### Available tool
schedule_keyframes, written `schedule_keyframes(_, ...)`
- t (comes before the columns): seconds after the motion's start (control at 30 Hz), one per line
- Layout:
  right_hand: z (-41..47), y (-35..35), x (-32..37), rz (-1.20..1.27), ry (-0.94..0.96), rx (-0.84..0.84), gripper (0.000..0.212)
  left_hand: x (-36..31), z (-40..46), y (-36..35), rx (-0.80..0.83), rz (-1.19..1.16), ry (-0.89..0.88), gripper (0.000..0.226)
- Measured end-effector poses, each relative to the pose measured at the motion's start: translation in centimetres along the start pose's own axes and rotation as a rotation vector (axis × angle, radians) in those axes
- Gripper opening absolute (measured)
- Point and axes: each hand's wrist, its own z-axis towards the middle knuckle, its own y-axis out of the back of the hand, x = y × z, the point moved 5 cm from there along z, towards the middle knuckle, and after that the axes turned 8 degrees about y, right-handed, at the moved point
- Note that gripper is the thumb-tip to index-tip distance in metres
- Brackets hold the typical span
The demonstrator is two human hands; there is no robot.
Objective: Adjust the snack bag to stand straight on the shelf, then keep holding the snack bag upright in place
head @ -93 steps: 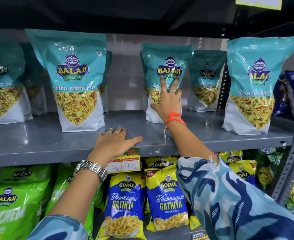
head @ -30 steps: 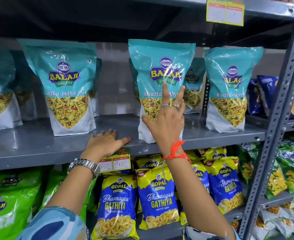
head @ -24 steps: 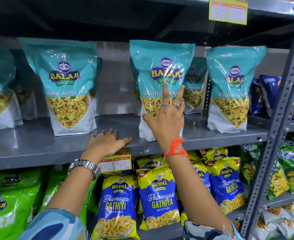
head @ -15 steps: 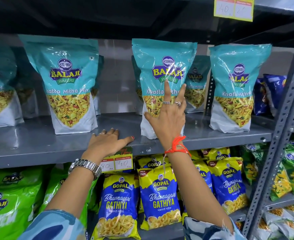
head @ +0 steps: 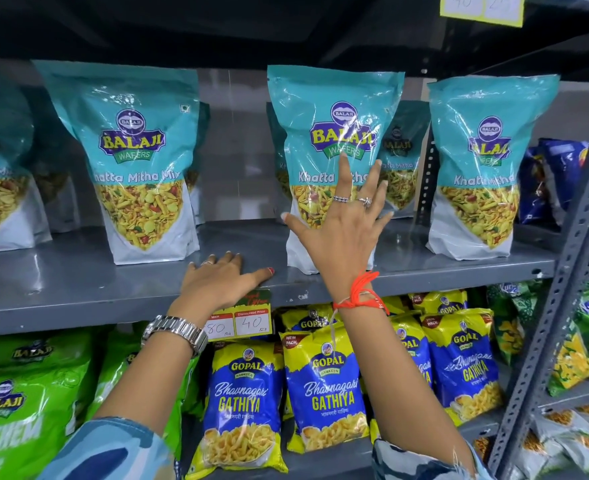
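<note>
Barely any change since earlier frame: right hand (head: 342, 233) still flat vs middle teal pouch (head: 334, 133), fingers spread, straight. Pouch stands upright on grey shelf (head: 78, 289), behind fingertips. Left hand (head: 222, 282) rests palm-down on shelf edge, fingers relaxed, just above price tag (head: 239, 323).

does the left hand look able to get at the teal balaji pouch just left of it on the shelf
Probably yes. The left hand rests flat on the grey shelf just in front of that teal pouch, with only bare shelf between them.
</note>
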Motion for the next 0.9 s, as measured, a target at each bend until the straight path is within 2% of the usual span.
schedule_keyframes(0.17, 0.4, 0.6, 2.7, 0.006, 0.110, -0.140, 0.100, 1.3, -0.7, 1.8, -0.057, -0.216, 0.074, 0.072)
schedule_keyframes(0.33, -0.1, 0.2, 7.1, 0.118, 0.206, -0.168, 0.092, 5.6, -2.6, 3.0, -0.149, -0.163, 0.135, 0.076)
schedule_keyframes(0.5, -0.8, -2.7, 12.0, 0.221, 0.259, -0.077, 0.088, 12.6, -4.0, 3.5, -0.142, -0.133, 0.194, 0.090)
schedule_keyframes(0.67, -0.6, -7.4, 16.3, 0.294, 0.185, 0.075, 0.093, 20.9, -3.9, 4.8, -0.119, -0.109, 0.307, 0.088)
schedule_keyframes(0.8, -0.7, -10.4, 20.1, 0.280, 0.120, 0.152, 0.099, 25.3, -2.8, 5.7, -0.100, -0.058, 0.316, 0.085)
schedule_keyframes(0.9, -1.0, -12.2, 22.6, 0.261, 0.095, 0.130, 0.102, 26.8, -2.3, 5.8, -0.082, -0.049, 0.264, 0.086)
